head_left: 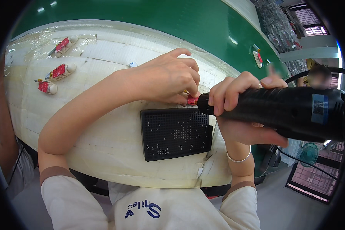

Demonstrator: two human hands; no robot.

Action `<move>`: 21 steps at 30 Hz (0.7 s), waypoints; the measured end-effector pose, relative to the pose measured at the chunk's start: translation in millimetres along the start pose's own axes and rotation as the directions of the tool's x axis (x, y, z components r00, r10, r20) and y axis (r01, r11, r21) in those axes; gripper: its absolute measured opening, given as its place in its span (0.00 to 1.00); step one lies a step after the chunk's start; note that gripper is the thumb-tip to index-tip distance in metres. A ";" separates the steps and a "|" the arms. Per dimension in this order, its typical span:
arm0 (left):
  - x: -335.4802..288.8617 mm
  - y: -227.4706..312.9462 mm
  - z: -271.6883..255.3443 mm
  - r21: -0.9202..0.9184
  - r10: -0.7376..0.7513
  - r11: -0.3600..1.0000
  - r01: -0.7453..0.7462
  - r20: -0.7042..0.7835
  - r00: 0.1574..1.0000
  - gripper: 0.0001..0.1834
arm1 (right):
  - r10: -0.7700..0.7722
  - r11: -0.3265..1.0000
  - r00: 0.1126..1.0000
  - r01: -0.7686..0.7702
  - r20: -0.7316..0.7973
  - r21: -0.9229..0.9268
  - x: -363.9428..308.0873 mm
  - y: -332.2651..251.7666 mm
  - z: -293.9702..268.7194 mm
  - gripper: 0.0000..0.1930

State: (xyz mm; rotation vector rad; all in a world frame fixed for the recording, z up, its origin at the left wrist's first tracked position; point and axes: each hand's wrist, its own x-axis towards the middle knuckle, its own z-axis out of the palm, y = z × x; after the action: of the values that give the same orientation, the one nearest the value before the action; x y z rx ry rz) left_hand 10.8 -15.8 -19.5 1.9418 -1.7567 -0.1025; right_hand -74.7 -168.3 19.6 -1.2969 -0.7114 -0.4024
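My right hand [237,94] is wrapped round a thick black electric screwdriver [291,109], held nearly level with its tip pointing left. The tip meets a small red part [192,101], mostly covered by fingers, which my left hand [170,76] pinches against the padded white work surface. Just below this spot lies a black perforated tray [143,132]. Tiny screws [182,133] stand in rows of its holes, and others are scattered loosely over it.
Red-and-cream small assemblies [63,46] lie at the far left of the white padding [103,50], and another similar piece [258,59] is on the green tabletop [203,27]. Someone's arm [5,126] shows at the left edge. A dark cable [310,165] hangs at right.
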 end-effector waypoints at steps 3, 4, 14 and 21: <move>3.7 -1.0 -4.5 -0.005 0.007 1.000 -0.007 0.006 1.000 0.10 | -0.006 1.000 1.000 0.006 -0.003 -0.013 5.8 -3.4 -2.9 0.47; 5.4 -2.8 -3.2 -0.034 0.015 0.999 -0.015 -0.010 1.000 0.10 | -0.009 1.000 1.000 0.009 -0.026 0.000 3.9 -2.9 -5.5 0.47; -37.7 -42.5 -126.6 -0.442 -0.151 0.808 -0.389 -0.794 0.589 0.38 | -0.006 0.936 0.906 -0.144 -0.423 -0.321 -3.3 9.8 -58.0 0.40; -53.6 -41.1 -128.1 -0.451 -0.161 0.778 -0.436 -0.815 0.556 0.38 | -0.023 0.934 0.915 -0.125 -0.403 -0.336 4.1 18.8 -62.1 0.35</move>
State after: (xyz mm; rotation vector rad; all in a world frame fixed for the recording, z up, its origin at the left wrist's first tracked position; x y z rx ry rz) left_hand 89.4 77.2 59.0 1.0249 -1.0071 0.2492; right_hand -44.1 -223.0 2.2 -1.5070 -0.2576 -0.7570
